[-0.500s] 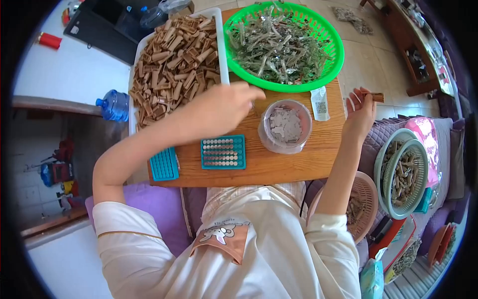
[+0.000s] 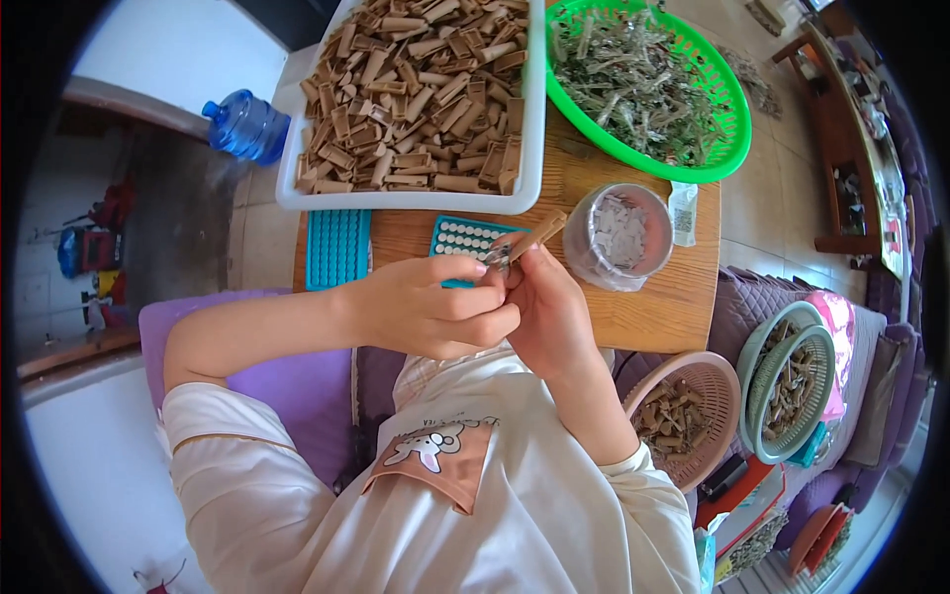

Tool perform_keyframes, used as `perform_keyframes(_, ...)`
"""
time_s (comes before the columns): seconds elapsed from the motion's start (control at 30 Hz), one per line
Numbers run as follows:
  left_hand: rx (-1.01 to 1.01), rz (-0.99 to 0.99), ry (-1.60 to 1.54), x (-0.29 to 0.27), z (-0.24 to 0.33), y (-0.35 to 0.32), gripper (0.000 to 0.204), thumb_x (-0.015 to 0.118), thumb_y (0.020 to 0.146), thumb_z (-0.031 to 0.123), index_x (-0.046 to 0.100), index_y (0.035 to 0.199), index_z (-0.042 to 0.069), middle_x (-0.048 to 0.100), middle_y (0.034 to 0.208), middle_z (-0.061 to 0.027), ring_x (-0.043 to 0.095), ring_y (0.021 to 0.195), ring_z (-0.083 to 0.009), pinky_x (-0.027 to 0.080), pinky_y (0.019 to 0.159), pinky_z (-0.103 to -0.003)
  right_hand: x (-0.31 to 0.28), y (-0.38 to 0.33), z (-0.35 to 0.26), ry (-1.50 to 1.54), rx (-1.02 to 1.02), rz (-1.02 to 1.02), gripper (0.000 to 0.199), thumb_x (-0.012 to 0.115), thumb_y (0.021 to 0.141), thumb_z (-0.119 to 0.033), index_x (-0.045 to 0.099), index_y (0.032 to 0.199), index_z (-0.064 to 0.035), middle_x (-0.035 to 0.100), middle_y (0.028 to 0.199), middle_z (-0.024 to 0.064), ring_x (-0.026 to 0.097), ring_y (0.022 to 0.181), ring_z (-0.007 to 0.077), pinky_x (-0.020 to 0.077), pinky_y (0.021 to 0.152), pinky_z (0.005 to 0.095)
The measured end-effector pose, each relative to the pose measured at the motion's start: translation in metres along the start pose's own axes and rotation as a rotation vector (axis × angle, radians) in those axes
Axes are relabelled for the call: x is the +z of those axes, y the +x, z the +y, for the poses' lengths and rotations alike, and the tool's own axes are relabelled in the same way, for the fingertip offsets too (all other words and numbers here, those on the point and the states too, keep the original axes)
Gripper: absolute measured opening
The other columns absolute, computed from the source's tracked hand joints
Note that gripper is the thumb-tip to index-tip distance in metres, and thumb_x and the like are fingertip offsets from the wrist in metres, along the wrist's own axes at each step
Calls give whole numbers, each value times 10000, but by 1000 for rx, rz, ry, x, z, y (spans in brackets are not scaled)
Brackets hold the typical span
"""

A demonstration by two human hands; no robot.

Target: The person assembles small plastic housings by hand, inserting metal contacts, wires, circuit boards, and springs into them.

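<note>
In front of my chest both hands are brought together. My right hand (image 2: 549,312) pinches a brown trough-shaped piece (image 2: 539,236), which points up and away. My left hand (image 2: 430,312) is closed at its lower end, fingertips on a small clear, shiny bit (image 2: 498,259) too small to name. Just beyond the fingers lies a teal holder (image 2: 470,238) with rows of white discs, partly hidden by my hands. To its left is a second teal ridged holder (image 2: 338,247). A large white tray (image 2: 510,206) heaped with similar brown pieces stands beyond.
A clear tub (image 2: 584,252) of white paper-like bits stands right of my hands, beside a small white packet (image 2: 683,213). The green basket (image 2: 732,148) holds clear wrapped pieces. Pink (image 2: 727,406) and pale green baskets (image 2: 826,381) sit right. A blue water bottle (image 2: 247,127) stands left.
My right hand has come in from the far right with the brown piece. My left hand has drawn back from beside the tub to meet it. The view has shifted.
</note>
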State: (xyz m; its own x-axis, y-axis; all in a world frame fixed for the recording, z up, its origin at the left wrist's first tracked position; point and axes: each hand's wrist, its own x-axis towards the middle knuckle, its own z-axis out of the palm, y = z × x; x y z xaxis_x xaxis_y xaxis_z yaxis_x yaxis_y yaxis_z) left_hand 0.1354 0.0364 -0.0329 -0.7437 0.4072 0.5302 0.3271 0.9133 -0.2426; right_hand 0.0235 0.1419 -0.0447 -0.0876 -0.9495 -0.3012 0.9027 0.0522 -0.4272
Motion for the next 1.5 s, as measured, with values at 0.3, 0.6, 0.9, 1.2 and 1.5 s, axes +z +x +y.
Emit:
perform_keyframes(0.3, -971, 60, -1027, -28, -23, -16, 399, 551, 773, 257, 437, 1112, 80, 440, 1051, -66, 466, 850, -143, 392, 759, -281, 23, 13, 12, -288, -132, 129, 256, 352, 858, -225, 480, 767, -23, 344, 528, -18, 269, 444, 60, 274, 466, 221)
perform_keyframes(0.6, -1218, -78, -1711, -26, -42, -36, 447, 477, 827, 364, 441, 1111, 21, 534, 933, -26, 490, 789, -74, 422, 649, -218, 33, 34, 36, -380, 0, 79, 308, 382, 869, -249, 484, 703, -10, 354, 533, -21, 273, 453, 58, 277, 474, 230)
perform_keyframes(0.9, -1321, 97, -1444, -60, -64, -32, 249, 392, 859, 249, 434, 984, 39, 414, 807, -20, 448, 703, -89, 367, 630, -207, 22, 31, 42, -739, -346, 1, 328, 383, 883, -302, 515, 888, -2, 491, 765, -8, 358, 598, 50, 312, 528, 172)
perform_keyframes(1.2, -1213, -303, -1338, -62, -33, -21, 246, 583, 763, 230, 520, 887, 27, 538, 737, -32, 485, 605, -83, 364, 514, -209, 39, 46, 48, -1122, -1298, 243, 264, 419, 866, -259, 412, 856, 5, 411, 642, 51, 412, 553, 120, 344, 505, 225)
perform_keyframes(1.5, -1252, -108, -1048, -62, -48, -28, 152, 620, 711, 61, 586, 854, 19, 602, 778, -54, 565, 731, -112, 438, 661, -225, 33, 45, 51, -1235, -1178, 109, 220, 600, 744, -70, 488, 919, 4, 508, 731, 86, 467, 535, 139, 380, 462, 224)
